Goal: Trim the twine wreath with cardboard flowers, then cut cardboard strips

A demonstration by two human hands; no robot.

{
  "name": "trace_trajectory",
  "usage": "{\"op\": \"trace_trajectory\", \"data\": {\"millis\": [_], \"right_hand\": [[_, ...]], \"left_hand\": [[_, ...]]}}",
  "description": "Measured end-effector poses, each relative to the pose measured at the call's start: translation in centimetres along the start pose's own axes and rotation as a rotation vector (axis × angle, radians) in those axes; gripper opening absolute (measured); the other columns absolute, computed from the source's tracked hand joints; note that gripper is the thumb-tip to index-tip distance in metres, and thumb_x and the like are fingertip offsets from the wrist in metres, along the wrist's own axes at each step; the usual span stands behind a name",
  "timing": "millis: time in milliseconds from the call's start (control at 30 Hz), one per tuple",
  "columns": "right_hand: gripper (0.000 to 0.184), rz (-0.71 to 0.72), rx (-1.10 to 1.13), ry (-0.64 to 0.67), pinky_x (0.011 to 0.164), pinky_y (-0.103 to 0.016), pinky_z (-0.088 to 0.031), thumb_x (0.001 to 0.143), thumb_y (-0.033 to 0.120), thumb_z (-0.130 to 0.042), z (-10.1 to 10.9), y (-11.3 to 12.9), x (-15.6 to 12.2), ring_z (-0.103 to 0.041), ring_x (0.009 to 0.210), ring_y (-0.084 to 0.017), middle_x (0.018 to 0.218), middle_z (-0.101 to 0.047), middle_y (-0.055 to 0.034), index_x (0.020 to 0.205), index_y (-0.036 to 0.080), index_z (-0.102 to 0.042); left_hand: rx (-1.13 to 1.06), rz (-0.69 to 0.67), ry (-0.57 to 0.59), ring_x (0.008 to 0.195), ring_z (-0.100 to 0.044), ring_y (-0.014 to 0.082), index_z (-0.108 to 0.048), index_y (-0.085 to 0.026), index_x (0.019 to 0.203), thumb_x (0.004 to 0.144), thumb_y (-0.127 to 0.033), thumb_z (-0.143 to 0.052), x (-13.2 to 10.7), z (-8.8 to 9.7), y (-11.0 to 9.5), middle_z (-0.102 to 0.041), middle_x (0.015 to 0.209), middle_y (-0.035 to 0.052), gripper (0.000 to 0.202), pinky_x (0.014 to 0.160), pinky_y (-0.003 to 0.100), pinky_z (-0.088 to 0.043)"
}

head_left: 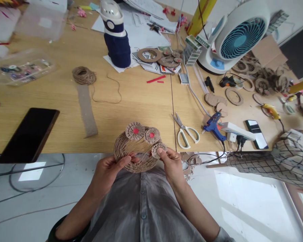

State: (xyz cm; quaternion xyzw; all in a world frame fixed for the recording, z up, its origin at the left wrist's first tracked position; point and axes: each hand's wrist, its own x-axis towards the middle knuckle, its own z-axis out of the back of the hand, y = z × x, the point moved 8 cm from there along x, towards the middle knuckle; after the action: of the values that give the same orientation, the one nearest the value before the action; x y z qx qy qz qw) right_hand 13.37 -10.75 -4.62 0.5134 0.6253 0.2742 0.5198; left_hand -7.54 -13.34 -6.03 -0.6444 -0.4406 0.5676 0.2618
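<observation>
A ring wound with brown twine (121,148) is held over the table's front edge, above my lap. Two pleated cardboard rosettes with red centres (135,131) sit on its top. My left hand (111,168) grips the ring's lower left rim, fingers closed. With thumb and fingers, my right hand (170,161) pinches a third, plain cardboard rosette (158,148) against the ring's right side.
On the wooden table (65,101) lie a black phone (30,132), a twine ball (83,75), a cardboard strip (87,111), white-handled scissors (185,131), a blue glue gun (213,126), a fan (238,35) and a navy bottle (116,33). Another person's checked sleeve (280,159) is at right.
</observation>
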Motion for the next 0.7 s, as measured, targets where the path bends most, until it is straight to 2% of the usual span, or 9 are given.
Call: {"op": "trace_trajectory", "data": {"millis": [267,400,500,600,700], "right_hand": [[0.030,-0.057,-0.019,0.015,0.073,-0.032,-0.057,0.074,0.051,-0.083,0.1,-0.6,-0.3,-0.069,0.069,-0.019,0.073,-0.078,-0.0042,0.072,0.021,-0.081],[0.037,-0.127,-0.019,0.056,0.070,-0.034,-0.059,0.076,0.058,-0.080,0.4,-1.0,-0.3,-0.071,0.073,-0.021,0.081,-0.079,-0.0045,0.085,0.022,-0.082],[0.041,-0.094,-0.041,0.030,0.080,-0.036,-0.059,0.074,0.058,-0.081,1.0,-0.1,0.2,-0.072,0.087,-0.023,0.095,-0.080,-0.0043,0.098,0.025,-0.081],[0.039,-0.052,-0.046,0.021,0.093,-0.036,-0.055,0.071,0.055,-0.084,1.1,1.2,0.9,-0.071,0.098,-0.023,0.102,-0.081,-0.0038,0.097,0.026,-0.081],[0.037,-0.086,-0.048,0.071,0.093,-0.036,-0.054,0.073,0.051,-0.084,0.6,2.0,1.2,-0.071,0.095,-0.022,0.101,-0.081,-0.0029,0.098,0.026,-0.081]], "left_hand": [[0.030,-0.014,0.030,0.093,-0.077,0.0267,-0.084,-0.022,0.092,0.075,-0.044,-0.085,0.2,0.1,0.4,-0.083,0.088,0.0068,0.027,0.091,0.035,-0.059],[0.044,-0.013,0.039,0.094,-0.077,0.0256,-0.083,-0.023,0.092,0.077,-0.043,-0.084,0.1,0.3,0.4,-0.083,0.089,0.0060,0.026,0.092,0.034,-0.059],[0.068,-0.018,0.054,0.092,-0.077,0.0253,-0.083,-0.022,0.093,0.078,-0.043,-0.083,0.1,0.2,0.1,-0.083,0.088,0.0062,0.026,0.092,0.035,-0.059],[0.102,-0.019,0.086,0.093,-0.078,0.0256,-0.083,-0.022,0.093,0.078,-0.042,-0.083,0.0,0.1,-0.1,-0.083,0.087,0.0058,0.024,0.092,0.036,-0.060],[0.111,0.015,0.142,0.090,-0.078,0.0252,-0.084,-0.022,0.090,0.078,-0.041,-0.084,-0.2,-0.2,-0.1,-0.083,0.085,0.0056,0.022,0.090,0.035,-0.061]]}}
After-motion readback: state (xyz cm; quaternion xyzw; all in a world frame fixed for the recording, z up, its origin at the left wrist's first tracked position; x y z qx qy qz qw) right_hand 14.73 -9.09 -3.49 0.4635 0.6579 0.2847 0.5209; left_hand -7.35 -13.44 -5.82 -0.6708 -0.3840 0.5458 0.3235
